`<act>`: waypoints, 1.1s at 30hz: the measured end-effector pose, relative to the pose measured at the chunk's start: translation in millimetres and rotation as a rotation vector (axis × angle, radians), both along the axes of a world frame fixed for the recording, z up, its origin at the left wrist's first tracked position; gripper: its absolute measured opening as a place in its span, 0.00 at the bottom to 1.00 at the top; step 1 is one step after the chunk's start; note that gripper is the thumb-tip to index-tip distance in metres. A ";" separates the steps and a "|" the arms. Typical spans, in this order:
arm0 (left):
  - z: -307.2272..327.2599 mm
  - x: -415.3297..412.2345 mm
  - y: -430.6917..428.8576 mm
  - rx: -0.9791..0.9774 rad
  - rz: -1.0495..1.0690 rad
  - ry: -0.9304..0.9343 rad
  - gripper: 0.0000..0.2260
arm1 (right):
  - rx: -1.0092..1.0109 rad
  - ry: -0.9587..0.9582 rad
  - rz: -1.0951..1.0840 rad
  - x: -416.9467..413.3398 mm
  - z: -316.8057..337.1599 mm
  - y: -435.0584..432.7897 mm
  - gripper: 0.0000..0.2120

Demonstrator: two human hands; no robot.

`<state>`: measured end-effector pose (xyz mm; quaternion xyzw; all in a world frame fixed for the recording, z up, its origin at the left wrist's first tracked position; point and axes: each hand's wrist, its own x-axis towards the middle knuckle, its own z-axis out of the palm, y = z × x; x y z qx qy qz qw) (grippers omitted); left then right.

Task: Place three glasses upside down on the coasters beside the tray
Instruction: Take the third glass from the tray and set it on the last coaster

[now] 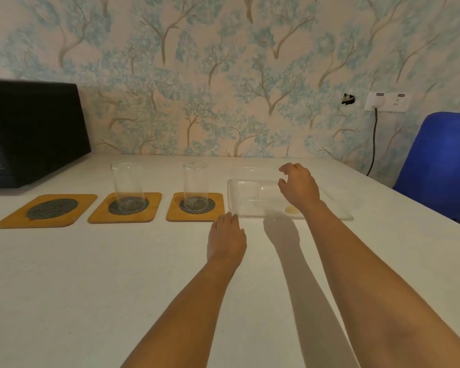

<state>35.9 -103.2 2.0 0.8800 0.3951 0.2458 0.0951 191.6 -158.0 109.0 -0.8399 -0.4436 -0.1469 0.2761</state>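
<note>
Two bare forearms reach in from the near edge of the white table. Nearest, the left hand lies palm down on the tabletop, fingers together and flat, holding nothing, its fingertips just beside the near left corner of the clear tray. Farther on, the right hand hovers over the tray with fingers curled and spread apart, pinching nothing that I can make out; whether a third glass stands under or behind it cannot be told, since clear glass against clear plastic barely shows. To the left of the tray runs a row of three wooden coasters with dark mesh centres. The right coaster and the middle coaster each carry a tall glass, the right glass and the middle glass, both seemingly mouth down with the closed base on top. The left coaster is bare, so one glass seems left to place. Such a glass is likely light, rigid, smooth, slippery and breakable; it is best taken around the mid wall with thumb opposite fingers, then set down gently, rim square on the mesh. Beyond stand a black appliance and a blue chair.
</note>
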 end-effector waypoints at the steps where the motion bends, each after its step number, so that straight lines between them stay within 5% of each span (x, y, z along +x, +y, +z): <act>1: 0.2 4.1 0.5 0.001 0.006 0.008 0.21 | -0.038 0.014 0.006 10.1 0.6 0.7 0.18; 18: -3.4 12.2 11.2 -0.081 0.097 0.039 0.23 | -0.661 0.050 0.244 83.0 0.6 49.6 0.40; 33: -2.6 10.5 10.1 -0.090 0.098 0.050 0.23 | -0.624 -0.223 0.194 84.2 -15.9 55.9 0.28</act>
